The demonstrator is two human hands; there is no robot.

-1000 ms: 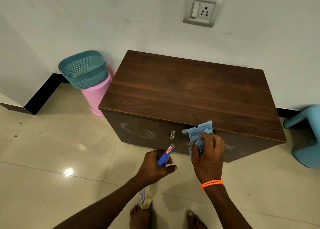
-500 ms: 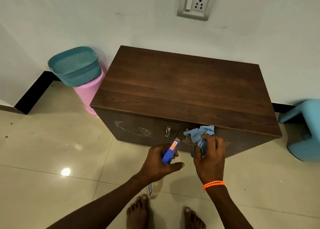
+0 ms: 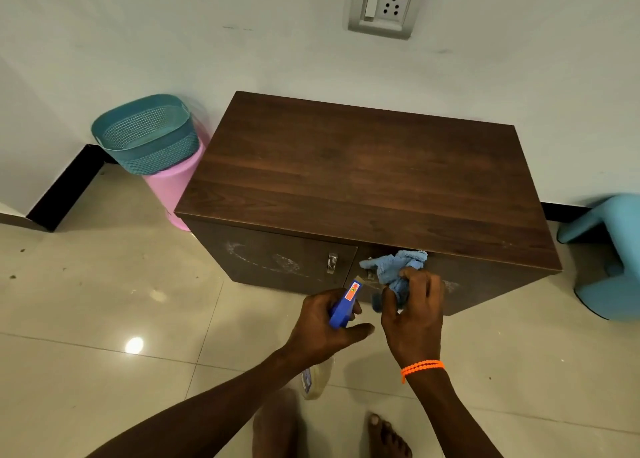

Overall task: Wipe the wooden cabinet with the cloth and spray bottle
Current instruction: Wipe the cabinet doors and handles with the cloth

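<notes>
Pressing crumpled fuzzy cloth (image 3: pixel 398 272) on woodgrain cabinet (image 3: pixel 363 177), right hand (image 3: pixel 414 313) clenched; left hand (image 3: pixel 325 322) gripping spray bottle (image 3: pixel 344 305)

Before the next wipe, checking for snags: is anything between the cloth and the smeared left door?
Only the two metal handles lie between the cloth in the right hand and the smears.

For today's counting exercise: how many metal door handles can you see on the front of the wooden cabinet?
2. One handle is on the left door near the middle seam; the other handle is on the right door, partly hidden by the blue cloth. No others show on the cabinet.
</notes>
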